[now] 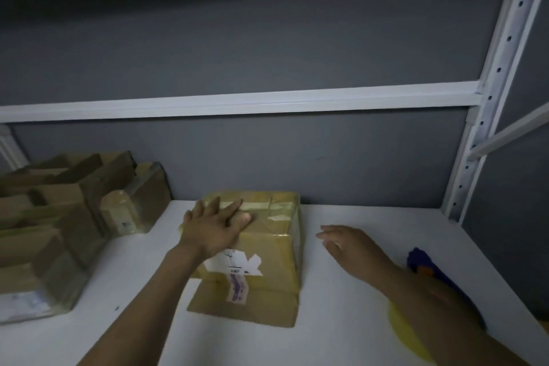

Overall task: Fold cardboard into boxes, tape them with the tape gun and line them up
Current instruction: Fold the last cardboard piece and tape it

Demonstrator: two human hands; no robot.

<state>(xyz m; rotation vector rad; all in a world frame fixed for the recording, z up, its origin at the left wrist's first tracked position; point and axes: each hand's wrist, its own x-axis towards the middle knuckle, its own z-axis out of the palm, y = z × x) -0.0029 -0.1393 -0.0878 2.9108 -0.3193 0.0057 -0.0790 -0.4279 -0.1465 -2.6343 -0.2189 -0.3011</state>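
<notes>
The left hand point(212, 227) lies flat on the box point(267, 249), fingers point(229, 210) straight. Right of the box, the right hand point(353, 249) holds nothing, fingers loose.

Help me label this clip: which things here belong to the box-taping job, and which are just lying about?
Job: brown taped cardboard box with a torn white label, under the flat left hand; brown cardboard boxes lined up at left; blue plastic tape gun right of the open right hand.
Lying about: yellow flat thing under the right arm, unclear what; white metal shelf frame.
</notes>
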